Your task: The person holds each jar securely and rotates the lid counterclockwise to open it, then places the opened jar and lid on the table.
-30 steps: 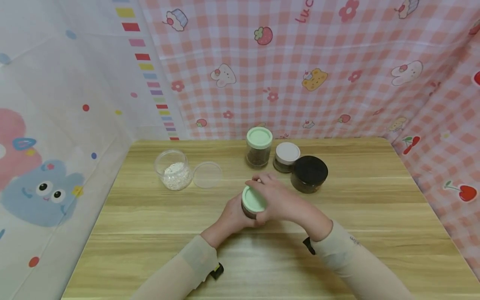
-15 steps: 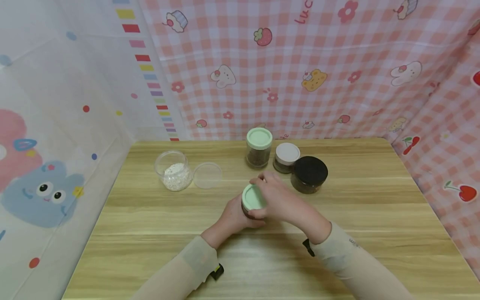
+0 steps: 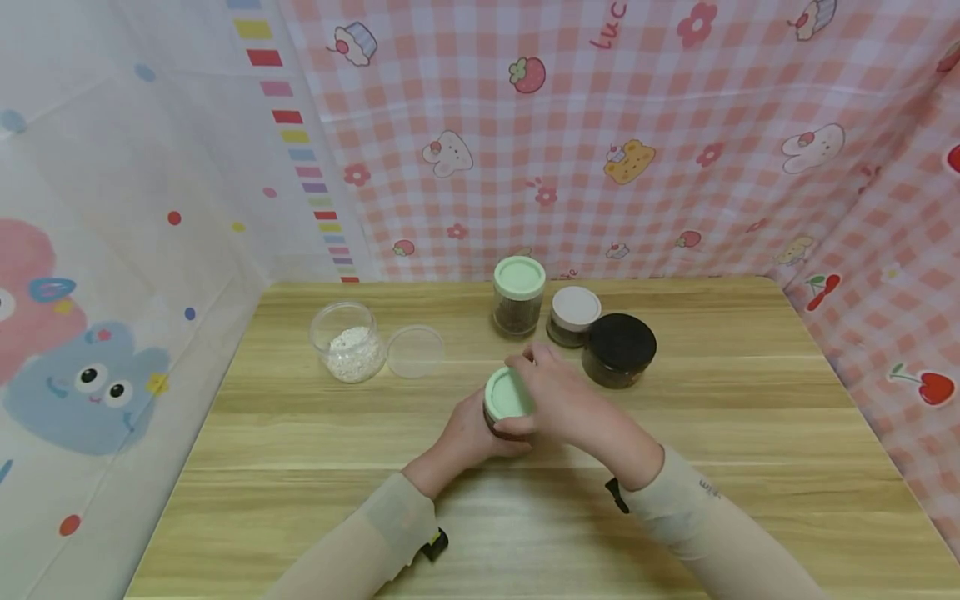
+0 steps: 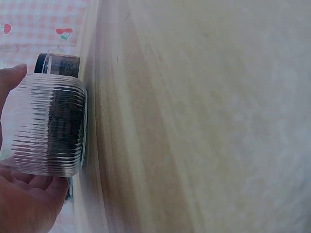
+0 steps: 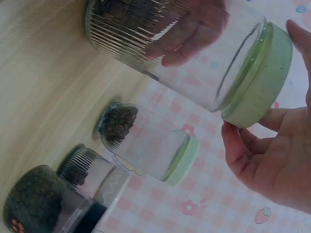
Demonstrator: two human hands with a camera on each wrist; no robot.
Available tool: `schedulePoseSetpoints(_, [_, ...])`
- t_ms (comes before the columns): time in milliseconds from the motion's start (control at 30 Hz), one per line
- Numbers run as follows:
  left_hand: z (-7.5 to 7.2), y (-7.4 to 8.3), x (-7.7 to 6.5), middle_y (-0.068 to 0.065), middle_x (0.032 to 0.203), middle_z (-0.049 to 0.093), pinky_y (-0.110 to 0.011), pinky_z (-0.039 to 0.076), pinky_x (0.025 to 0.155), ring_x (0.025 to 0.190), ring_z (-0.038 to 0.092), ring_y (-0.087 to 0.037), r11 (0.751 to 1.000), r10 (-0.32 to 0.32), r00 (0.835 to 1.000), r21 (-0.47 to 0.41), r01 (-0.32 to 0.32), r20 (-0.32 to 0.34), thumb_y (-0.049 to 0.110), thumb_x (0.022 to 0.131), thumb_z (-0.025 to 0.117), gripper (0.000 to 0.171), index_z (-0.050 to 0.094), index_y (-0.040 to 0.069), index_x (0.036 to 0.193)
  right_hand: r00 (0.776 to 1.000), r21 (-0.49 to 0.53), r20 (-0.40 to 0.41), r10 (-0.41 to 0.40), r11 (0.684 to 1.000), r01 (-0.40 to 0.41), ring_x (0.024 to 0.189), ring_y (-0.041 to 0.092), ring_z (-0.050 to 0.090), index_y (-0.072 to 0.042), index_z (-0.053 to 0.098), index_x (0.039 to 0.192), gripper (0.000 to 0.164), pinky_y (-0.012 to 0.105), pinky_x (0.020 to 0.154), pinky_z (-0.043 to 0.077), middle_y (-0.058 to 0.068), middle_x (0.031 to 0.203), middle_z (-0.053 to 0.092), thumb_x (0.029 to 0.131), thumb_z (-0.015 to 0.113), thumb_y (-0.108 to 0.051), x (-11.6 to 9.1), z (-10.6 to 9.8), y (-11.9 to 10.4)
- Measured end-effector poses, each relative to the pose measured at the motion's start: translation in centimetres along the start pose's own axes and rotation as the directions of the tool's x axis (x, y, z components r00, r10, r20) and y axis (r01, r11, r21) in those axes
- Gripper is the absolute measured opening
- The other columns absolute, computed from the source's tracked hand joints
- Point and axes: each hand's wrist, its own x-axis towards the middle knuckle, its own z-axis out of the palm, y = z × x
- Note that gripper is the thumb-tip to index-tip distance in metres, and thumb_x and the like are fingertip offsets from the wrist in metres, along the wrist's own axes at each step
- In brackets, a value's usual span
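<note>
Basically, left hand (image 3: 467, 432) grips ribbed jar (image 4: 53, 126), likely for steadying; right hand (image 3: 558, 400) grips its green lid (image 3: 506, 393), probably for leverage; black-lidded jar (image 3: 619, 348) sits right of ribbed jar.

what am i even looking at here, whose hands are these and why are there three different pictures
There is no robot here: these are a person's two bare hands at a wooden table. The widest picture comes from a camera worn on the head, looking forward and down. The other two come from cameras on the left and right wrists, so things there look tipped sideways.

The left hand holds a ribbed glass jar with something dark inside, while the right hand grips its pale green lid. On the table are an open clear tub of white flakes, a flat clear disc, a second green-lidded jar, a white-lidded jar and a black-lidded jar.
</note>
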Motion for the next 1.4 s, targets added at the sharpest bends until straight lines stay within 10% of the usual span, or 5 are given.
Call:
schedulePoseSetpoints(400, [-0.04,-0.2,-0.02,-0.007,0.122,0.06,-0.038,0.046,0.095,0.111,0.057,-0.02,0.999,0.048,0.999,0.022,-0.048,0.001,0.033,0.061,0.086,0.09,0.043,0.009,0.137,0.985,0.049,0.077,-0.157,0.987,0.153,0.12,0.024,0.04,-0.018,0.048,0.136,0.086,0.04,0.093,0.045,0.005,0.134,0.044,0.06,0.085,-0.033,0.33,0.0,0.51])
schedulePoseSetpoints(667, [0.09,-0.18,0.09,-0.002,0.121,0.06,-0.036,0.048,0.093,0.109,0.057,-0.017,1.0,0.004,1.0,-0.01,-0.004,0.003,0.038,0.059,0.089,0.091,0.046,0.014,0.135,1.0,-0.002,-0.01,-0.022,1.0,0.022,0.112,0.027,0.045,-0.013,0.051,0.133,0.076,0.041,0.089,0.047,0.012,0.124,0.047,0.072,0.076,-0.052,0.16,0.4,0.07])
schedulePoseSetpoints(967, [-0.11,-0.27,-0.02,-0.009,0.124,0.058,-0.04,0.047,0.094,0.111,0.057,-0.023,0.999,0.033,0.999,0.029,-0.034,0.011,0.037,0.065,0.084,0.091,0.04,0.007,0.139,0.982,0.017,0.056,-0.181,0.984,0.18,0.121,0.027,0.042,-0.017,0.051,0.134,0.078,0.044,0.096,0.042,0.007,0.135,0.046,0.063,0.082,-0.029,0.43,0.33,0.17])
schedulePoseSetpoints(1400, [-0.06,-0.08,-0.02,-0.004,0.124,0.059,-0.037,0.047,0.094,0.111,0.056,-0.019,1.0,0.012,1.0,-0.008,-0.012,0.013,0.038,0.06,0.088,0.096,0.04,0.013,0.14,0.997,0.001,0.038,-0.068,0.998,0.068,0.115,0.025,0.043,-0.015,0.053,0.132,0.072,0.041,0.092,0.044,0.008,0.127,0.047,0.069,0.08,-0.037,0.06,0.14,-0.06])
